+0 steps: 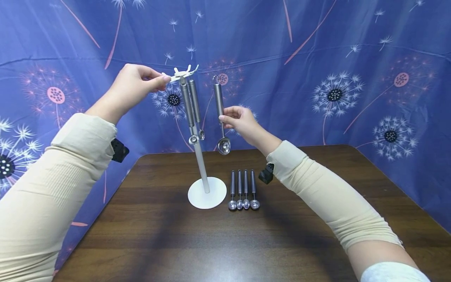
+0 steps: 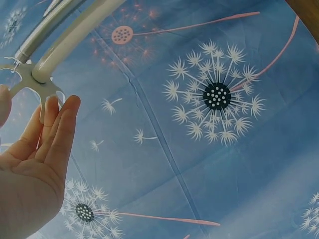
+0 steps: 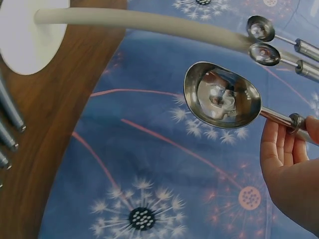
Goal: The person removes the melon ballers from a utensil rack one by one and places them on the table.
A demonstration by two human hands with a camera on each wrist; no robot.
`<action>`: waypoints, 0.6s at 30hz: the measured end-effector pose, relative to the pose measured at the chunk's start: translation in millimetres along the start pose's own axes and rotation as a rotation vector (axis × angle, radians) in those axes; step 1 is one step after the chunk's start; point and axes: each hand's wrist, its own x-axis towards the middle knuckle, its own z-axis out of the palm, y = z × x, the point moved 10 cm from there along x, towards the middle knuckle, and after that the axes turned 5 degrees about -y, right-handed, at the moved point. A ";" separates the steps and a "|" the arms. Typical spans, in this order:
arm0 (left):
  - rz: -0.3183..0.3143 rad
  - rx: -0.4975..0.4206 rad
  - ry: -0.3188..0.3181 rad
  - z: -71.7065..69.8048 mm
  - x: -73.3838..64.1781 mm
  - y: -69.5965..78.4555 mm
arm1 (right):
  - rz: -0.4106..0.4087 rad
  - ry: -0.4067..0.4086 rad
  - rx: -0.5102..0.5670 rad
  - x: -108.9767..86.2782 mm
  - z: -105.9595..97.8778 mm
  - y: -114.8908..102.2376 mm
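Left of the right hand (image 1: 243,122), the left hand (image 1: 135,85) pinches a white, round-based, metal-looking hook stand (image 1: 201,162) up top, probably steadying it; right's pinching a silver, bowl-ended steel scoop (image 1: 219,98) low, maybe for top clearance.

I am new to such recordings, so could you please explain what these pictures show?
No machine is at work: a person uses two bare hands. The large picture is taken from the head, the smaller two from the left and right wrists. The left hand pinches the top of a white, round-based stand; two long-handled silver metal scoops hang from it. The right hand holds another silver metal scoop. Four more scoops lie side by side on the brown, wood-grained table.
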 end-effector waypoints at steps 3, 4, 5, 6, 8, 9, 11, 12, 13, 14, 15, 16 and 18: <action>-0.004 -0.002 0.007 -0.2 -0.7 -0.3 | 0.021 0.009 -0.009 -2.9 -7.2 9.0; -0.005 -0.007 0.009 -0.3 -1.1 -0.2 | 0.027 0.012 -0.013 -4.0 -9.6 11.4; -0.005 -0.008 0.011 -0.7 -1.4 -0.2 | 0.034 0.014 -0.015 -5.1 -12.0 14.0; -0.006 -0.008 0.013 -0.9 -1.8 -0.1 | 0.042 0.018 -0.022 -6.2 -14.7 16.5; -0.007 -0.007 0.013 -0.8 -2.2 0.6 | 0.060 0.022 -0.029 -9.2 -19.7 21.7; -0.009 -0.008 0.010 -0.6 -2.4 0.9 | 0.073 0.023 -0.032 -11.1 -22.4 24.9; -0.012 -0.005 0.003 -0.1 -2.6 2.1 | 0.093 0.020 -0.042 -14.5 -27.7 32.2; -0.015 -0.004 -0.002 0.3 -2.7 2.8 | 0.103 0.018 -0.053 -16.4 -30.3 36.1; -0.018 -0.002 -0.007 0.7 -3.0 3.4 | 0.113 0.018 -0.058 -18.6 -32.9 40.2; -0.022 -0.001 -0.011 1.0 -3.2 4.0 | 0.124 0.017 -0.069 -20.9 -35.7 44.3; -0.028 -0.001 -0.014 1.2 -3.6 4.5 | 0.130 0.014 -0.079 -23.0 -38.2 48.3; -0.030 0.003 -0.012 1.2 -3.9 4.9 | 0.134 0.012 -0.089 -25.2 -40.7 51.9; -0.035 0.004 -0.007 1.4 -4.8 5.8 | 0.143 0.011 -0.093 -29.7 -45.6 59.0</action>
